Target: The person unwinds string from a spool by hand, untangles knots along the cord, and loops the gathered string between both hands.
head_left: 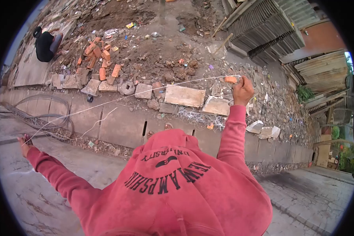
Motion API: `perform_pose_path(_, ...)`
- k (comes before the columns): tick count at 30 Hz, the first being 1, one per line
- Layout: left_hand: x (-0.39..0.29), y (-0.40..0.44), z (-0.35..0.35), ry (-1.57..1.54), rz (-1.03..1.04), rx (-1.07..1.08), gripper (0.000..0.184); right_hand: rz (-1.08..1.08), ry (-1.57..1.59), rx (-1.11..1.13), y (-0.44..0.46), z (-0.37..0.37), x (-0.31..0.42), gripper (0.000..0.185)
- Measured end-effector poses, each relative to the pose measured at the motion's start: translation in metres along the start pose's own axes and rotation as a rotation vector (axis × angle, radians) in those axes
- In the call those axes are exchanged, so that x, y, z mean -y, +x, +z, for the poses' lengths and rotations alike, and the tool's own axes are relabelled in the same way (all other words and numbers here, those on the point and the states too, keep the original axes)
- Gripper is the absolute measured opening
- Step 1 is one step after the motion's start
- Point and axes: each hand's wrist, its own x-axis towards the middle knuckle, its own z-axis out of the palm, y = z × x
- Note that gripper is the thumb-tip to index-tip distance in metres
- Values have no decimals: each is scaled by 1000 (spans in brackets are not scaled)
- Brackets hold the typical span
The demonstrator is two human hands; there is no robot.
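A thin white string [173,84] stretches nearly taut across the view between my two outspread arms. At the far left, my left hand [25,141] is closed around one stretch of it, small and partly turned away. From there a slack tail of string curls over the concrete slabs. My right hand [243,92] is raised at the right, its fingers pinched on the other end, just beside an orange brick piece [231,79]. Below that hand lies a tangle of white string [196,117] on the ground by the stone blocks.
A coil of grey cable [53,114] lies on the slabs at left. Stone blocks [184,95] form a row along the rubble. Beyond is a heap of orange bricks [94,53], with a crouching person in black [44,47] nearby. Corrugated sheets [261,31] stand upper right.
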Motion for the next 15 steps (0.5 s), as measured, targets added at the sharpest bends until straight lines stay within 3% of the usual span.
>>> perform_pose_path(1,22,20,-7,-344,-301,169,58,83,33,37,-2,-3,-9,14)
perform_pose_path(2,32,27,-5,-354,-300,173,58,168,67,65,-2,-1,-20,15)
perform_pose_path(4,36,18,6,257,-267,369,55,189,144,128,-5,-4,-29,16)
perform_pose_path(6,36,-32,21,957,369,493,51,330,450,325,-6,-8,-14,10)
perform_pose_path(9,65,-114,65,899,494,928,49,544,739,450,-14,-5,14,12)
perform_pose_path(10,41,-167,78,757,474,986,47,664,848,494,-16,-7,27,12)
perform_pose_path(14,-97,-408,110,25,203,1289,40,763,1025,685,-28,-14,75,14)
perform_pose_path(15,-103,-448,121,-149,308,1352,40,755,1051,736,-31,-12,82,14)
